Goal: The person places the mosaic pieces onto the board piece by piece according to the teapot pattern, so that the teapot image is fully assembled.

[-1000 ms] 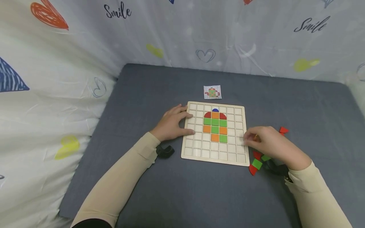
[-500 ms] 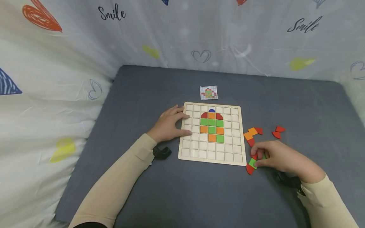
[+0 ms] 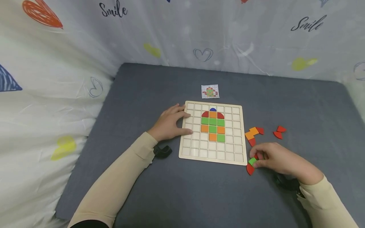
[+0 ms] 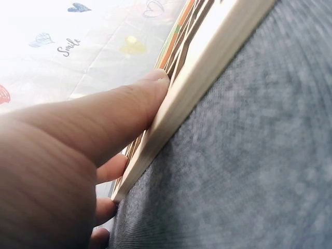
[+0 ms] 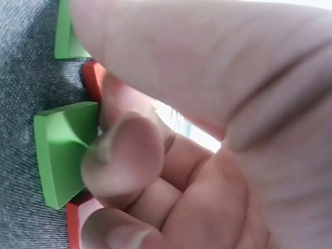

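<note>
Touching a flat green square tile (image 3: 252, 161) with the right hand (image 3: 278, 159), cannot tell if pinching, just beyond the near right corner of the pale wooden grid board (image 3: 203, 145).

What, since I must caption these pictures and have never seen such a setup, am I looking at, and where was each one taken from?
No machine here: just a person's bare left hand and right hand. The wide picture comes from a camera worn on the head; the two close-ups come from cameras on each wrist.

On the grey table lies a wooden board with a grid, partly filled with coloured pieces. Beyond it is a small picture card; beside it are loose red pieces, orange pieces and green pieces.

The left hand rests on the board's edge. The right hand's fingers are among red and green pieces; I can't tell whether one is gripped.
</note>
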Demonstrator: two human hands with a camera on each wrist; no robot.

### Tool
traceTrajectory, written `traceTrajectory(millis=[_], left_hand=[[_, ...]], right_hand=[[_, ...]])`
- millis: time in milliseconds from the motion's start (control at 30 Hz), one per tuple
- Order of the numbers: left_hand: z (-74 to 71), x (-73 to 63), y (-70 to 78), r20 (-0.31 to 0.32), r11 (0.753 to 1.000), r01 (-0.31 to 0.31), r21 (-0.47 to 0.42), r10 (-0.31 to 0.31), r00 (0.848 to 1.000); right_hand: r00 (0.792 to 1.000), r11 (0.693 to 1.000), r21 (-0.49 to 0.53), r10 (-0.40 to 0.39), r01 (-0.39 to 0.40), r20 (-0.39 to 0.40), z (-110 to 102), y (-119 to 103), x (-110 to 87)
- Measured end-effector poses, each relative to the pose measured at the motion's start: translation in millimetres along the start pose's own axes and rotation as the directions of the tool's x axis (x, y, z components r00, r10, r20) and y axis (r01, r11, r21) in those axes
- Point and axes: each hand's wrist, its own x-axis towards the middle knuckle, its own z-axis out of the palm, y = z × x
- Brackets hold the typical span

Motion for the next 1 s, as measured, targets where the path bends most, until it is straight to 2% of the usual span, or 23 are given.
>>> traceTrajectory(millis=[267, 633, 800, 1000], left_hand=[[1.2, 0.7, -3.6, -0.007, 1.0, -0.012, 0.008, 0.012, 1.0], [1.4, 0.9, -4.2, -0.006, 1.0, -0.016, 0.007, 0.016, 1.0], [1.9, 0.9, -4.0, -0.009, 1.0, -0.005, 0.017, 0.005, 1.0], [1.1, 0.5, -3.2, -0.011, 1.0, -0.005, 0.011, 0.005, 1.0]], right_hand=[[0.99, 0.996, -0.086, -0.019, 0.007, -0.142, 2, 4, 5.7], [0.984, 0.966, -0.244, 0.038, -0.08, -0.174, 5, 0, 10.3], [0.98, 0.965, -0.242, 0.057, -0.103, -0.193, 6, 0, 10.8], [0.978, 0.979, -0.188, 0.038, -0.077, -0.204, 0, -4, 11.0]])
